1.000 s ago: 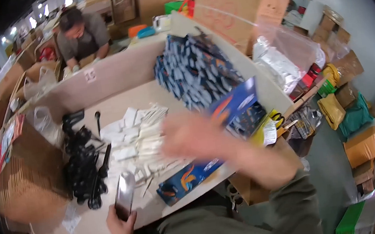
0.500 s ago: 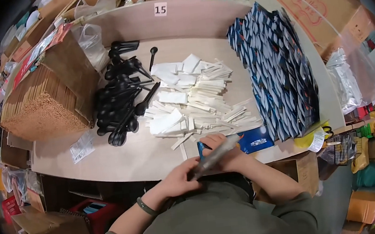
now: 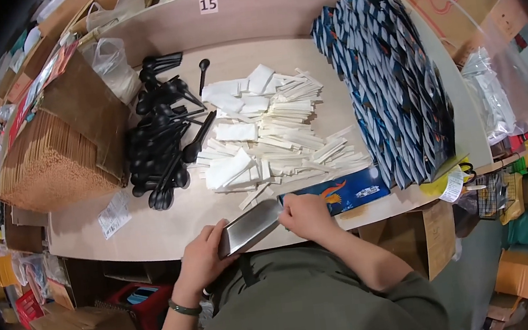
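Observation:
My left hand grips the left end of a shiny silver, rectangular piece that looks like a shallow metal tray, held over the front edge of the table. At its upper right corner, my right hand is closed with fingers curled in; what they pinch is hidden. Just beyond that hand lies a flat blue packet with an orange design. White paper packets and narrow strips are heaped in the middle of the table. To their left is a pile of black plastic spoons.
A tall stack of brown cardboard stands at the left. Along the right side runs a dense row of blue packets. A raised panel borders the table's back. Scissors and a yellow roll sit at the right edge.
The silver tray has turned from edge-on to show its broad face, and moved left and down. My left hand has shifted left with it. My right hand now lies beside its corner.

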`<state>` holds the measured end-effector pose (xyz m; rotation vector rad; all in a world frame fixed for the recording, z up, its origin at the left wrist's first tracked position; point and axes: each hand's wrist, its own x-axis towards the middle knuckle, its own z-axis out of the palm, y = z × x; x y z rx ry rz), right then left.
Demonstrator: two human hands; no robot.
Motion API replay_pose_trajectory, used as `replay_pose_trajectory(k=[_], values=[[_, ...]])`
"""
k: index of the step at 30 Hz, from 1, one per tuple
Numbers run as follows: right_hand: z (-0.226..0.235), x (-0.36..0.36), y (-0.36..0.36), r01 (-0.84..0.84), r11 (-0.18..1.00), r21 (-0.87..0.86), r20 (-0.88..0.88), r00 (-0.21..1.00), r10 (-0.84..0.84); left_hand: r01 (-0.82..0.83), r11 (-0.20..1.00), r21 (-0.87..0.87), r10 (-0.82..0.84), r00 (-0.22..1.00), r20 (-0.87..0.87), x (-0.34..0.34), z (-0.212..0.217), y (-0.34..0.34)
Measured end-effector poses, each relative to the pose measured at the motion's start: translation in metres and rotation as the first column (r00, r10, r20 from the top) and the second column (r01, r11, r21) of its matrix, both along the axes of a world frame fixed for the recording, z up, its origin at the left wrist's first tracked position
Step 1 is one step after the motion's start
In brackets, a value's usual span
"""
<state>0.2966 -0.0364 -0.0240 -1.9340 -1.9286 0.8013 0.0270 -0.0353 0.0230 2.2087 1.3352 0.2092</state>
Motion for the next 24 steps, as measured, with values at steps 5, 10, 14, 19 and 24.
replay_pose_trajectory(k=[5,10,14,19,24], values=[[-0.014,-0.040,-0.015,-0.056,0.986,0.160,-0.143,0.986,0.079,0.224,0.974,-0.031,-0.225,0.973,-0.046,0.015,0.003,0.021],[0.014,0.016,0.016,0.078,0.935,0.347,-0.028,0.997,-0.073,0.155,0.961,0.227,-0.194,0.968,0.161,0.016,-0.009,0.026],[0.016,0.081,0.030,0.086,0.915,0.394,0.238,0.952,-0.192,-0.163,0.953,0.257,0.097,0.963,0.251,-0.011,-0.021,0.021],[0.022,0.077,0.049,-0.071,0.848,0.525,0.163,0.987,-0.018,-0.384,0.876,0.291,0.276,0.895,0.350,-0.047,-0.027,0.029],[0.065,0.011,0.108,-0.312,0.836,0.452,0.033,0.942,0.334,-0.466,0.785,0.408,0.371,0.881,0.293,-0.055,-0.027,0.052]])
